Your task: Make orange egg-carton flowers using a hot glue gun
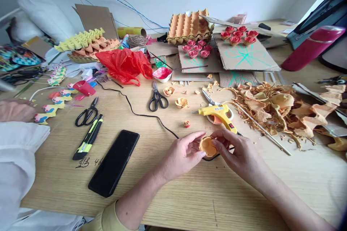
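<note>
Between my two hands is an orange egg-carton cup (208,146) with petal-like edges, its hollow side facing me. My left hand (183,154) grips its left rim between thumb and fingers. On the opposite rim, the thumb and fingers of my right hand (235,148) are pinched. Just beyond lie a yellow hot glue gun (218,113), partly over orange-handled scissors (208,97), and a small red-and-orange bud (187,123). Two orange paper flowers (181,103) sit farther back, near black-handled scissors (158,99).
A black phone (114,162), a green utility knife (89,137) and black shears (87,114) lie left. Carton scraps (273,106) and a wooden stick (262,130) are right. Red flowers stand on cardboard (248,56) behind. Another person's hand (16,110) rests at far left.
</note>
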Tool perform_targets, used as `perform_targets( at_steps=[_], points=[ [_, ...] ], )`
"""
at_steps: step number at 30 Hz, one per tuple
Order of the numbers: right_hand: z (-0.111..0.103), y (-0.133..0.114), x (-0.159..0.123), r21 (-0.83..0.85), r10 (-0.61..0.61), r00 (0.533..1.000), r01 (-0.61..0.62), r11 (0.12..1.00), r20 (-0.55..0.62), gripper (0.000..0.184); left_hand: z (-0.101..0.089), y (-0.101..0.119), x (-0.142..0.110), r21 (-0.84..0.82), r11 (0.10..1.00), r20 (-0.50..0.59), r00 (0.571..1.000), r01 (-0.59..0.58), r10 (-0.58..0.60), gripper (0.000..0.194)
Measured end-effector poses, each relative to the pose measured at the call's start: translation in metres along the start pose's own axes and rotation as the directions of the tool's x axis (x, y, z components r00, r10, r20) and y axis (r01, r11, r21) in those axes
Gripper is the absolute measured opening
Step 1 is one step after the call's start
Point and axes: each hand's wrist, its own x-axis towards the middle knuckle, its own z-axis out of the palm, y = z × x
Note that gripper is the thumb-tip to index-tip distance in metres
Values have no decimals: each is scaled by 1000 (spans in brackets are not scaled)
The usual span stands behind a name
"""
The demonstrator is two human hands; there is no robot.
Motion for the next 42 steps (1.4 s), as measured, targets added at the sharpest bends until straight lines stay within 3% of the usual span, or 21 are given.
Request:
perform_targets(
  at_steps=[4,11,17,24,34,42],
  points=[
    [1,0,0,-14,-11,1000,11,1000,-19,12,-1,5,0,-131,990,55,998,44,-37,45],
    [3,-1,0,22,-45,997,47,999,-58,15,-2,8,1,-234,970,117,993,58,-31,48],
    [5,-2,0,39,-78,995,81,996,-65,13,-3,7,1,-293,954,93,995,61,-35,46],
    [5,-3,-1,129,-16,999,19,992,-31,17,-3,4,0,-373,925,113,993,75,-35,44],
    [5,-3,-1,192,-6,999,13,981,-39,16,-3,3,1,-367,925,126,990,101,-58,47],
    [9,-2,-2,101,-70,993,80,992,-96,12,-1,7,1,-358,927,91,993,107,-80,52]
  ],
)
